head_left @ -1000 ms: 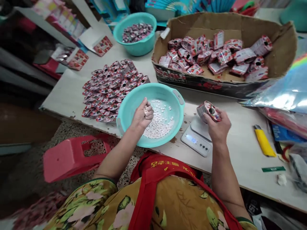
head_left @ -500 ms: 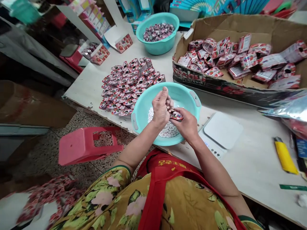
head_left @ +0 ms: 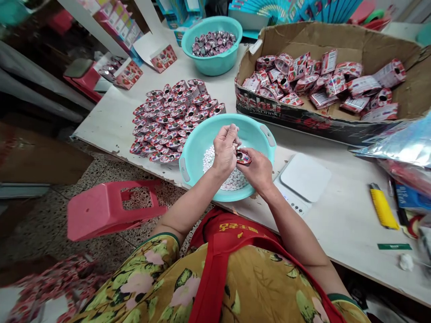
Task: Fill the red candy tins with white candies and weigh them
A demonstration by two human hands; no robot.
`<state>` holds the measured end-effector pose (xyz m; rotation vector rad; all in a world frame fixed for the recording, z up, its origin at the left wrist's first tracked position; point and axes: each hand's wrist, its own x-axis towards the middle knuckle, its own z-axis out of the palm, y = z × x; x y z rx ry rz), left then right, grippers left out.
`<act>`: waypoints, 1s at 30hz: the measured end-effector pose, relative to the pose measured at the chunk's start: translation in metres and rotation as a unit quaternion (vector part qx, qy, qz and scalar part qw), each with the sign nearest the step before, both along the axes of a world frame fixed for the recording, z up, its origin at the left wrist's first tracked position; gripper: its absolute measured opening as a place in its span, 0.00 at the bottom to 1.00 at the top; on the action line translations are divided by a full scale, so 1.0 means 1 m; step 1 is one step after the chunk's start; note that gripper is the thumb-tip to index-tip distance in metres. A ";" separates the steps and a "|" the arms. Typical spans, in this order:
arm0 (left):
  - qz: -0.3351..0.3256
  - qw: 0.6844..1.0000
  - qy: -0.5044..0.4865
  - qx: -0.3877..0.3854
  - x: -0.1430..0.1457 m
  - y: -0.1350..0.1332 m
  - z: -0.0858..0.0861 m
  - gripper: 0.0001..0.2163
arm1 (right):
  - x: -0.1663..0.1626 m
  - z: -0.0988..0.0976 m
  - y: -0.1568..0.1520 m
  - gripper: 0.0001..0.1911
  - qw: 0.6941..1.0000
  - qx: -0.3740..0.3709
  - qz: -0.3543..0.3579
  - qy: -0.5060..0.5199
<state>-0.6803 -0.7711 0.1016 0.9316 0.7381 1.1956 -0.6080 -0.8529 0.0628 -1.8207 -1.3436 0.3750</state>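
My left hand (head_left: 225, 150) is cupped over the turquoise basin (head_left: 188, 150), its fingers curled round some small white candies at the oval opening of a little container. My right hand (head_left: 258, 168) grips that red-and-pink oval container (head_left: 243, 157), with its top and dark hole facing up. Below both hands, a heap of white candies (head_left: 235, 181) covers part of the basin's floor. How many candies are inside the container is hidden. Many matching oval containers (head_left: 171, 121) stand packed together, left of the basin, with their holes upward.
A cardboard box (head_left: 303, 114) of loose oval containers stands at the back right. Behind, another turquoise basin (head_left: 213, 65) holds round metal caps. A white scale (head_left: 305, 177) and a yellow cutter (head_left: 384, 208) lie to the right. A red stool (head_left: 90, 208) stands at floor level, left.
The whole view has shifted slightly, moving the table's contents left in the picture. My left hand stays at the container's opening, and fewer candies show between its fingers. My right hand keeps its grip.
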 end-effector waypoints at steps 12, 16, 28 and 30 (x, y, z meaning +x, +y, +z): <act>-0.033 0.999 -0.013 -0.004 -0.009 0.006 -0.006 0.17 | -0.013 0.001 0.001 0.21 1.000 0.020 -0.003 0.021; -0.038 0.998 -0.046 -0.025 -0.016 0.007 0.000 0.18 | -0.015 -0.005 0.001 0.20 0.999 0.027 0.002 0.046; -0.012 0.985 0.128 0.112 -0.094 0.032 -0.009 0.10 | -0.005 -0.001 -0.015 0.22 0.974 0.081 -0.007 0.213; -0.011 0.956 0.218 0.195 -0.091 0.026 -0.016 0.08 | -0.003 0.000 -0.016 0.21 0.978 0.077 -0.009 0.194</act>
